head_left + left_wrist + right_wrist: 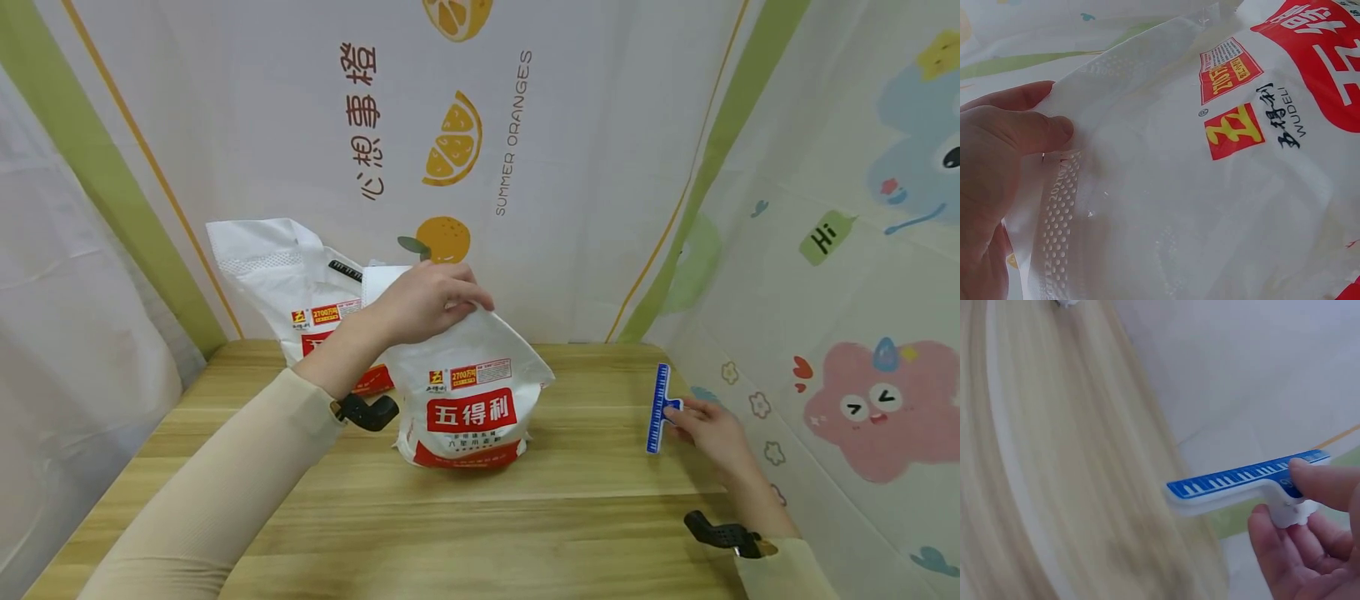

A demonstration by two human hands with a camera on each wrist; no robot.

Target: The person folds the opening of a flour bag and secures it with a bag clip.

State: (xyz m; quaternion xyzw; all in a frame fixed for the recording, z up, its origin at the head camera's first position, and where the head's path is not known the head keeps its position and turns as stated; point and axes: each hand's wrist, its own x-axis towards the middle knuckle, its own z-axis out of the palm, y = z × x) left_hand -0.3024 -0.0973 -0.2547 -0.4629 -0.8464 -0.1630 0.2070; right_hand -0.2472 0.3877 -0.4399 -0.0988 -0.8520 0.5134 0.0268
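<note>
A white flour bag (468,396) with red printing stands upright on the table. My left hand (423,304) pinches its top edge, and in the left wrist view the thumb (1047,131) presses on the white plastic beside a dotted strip (1060,219). Away to the right, my right hand (712,437) holds a blue and white bag clip (658,408) by its grip tabs. The right wrist view shows the thumb on the blue side of the clip and fingers under the white side. The clip touches nothing but the hand.
Behind the left forearm stands a second white flour bag (273,267), partly hidden, with a black clip (346,270) at its upper part. Printed curtains (585,150) hang behind and beside the wooden table (525,542).
</note>
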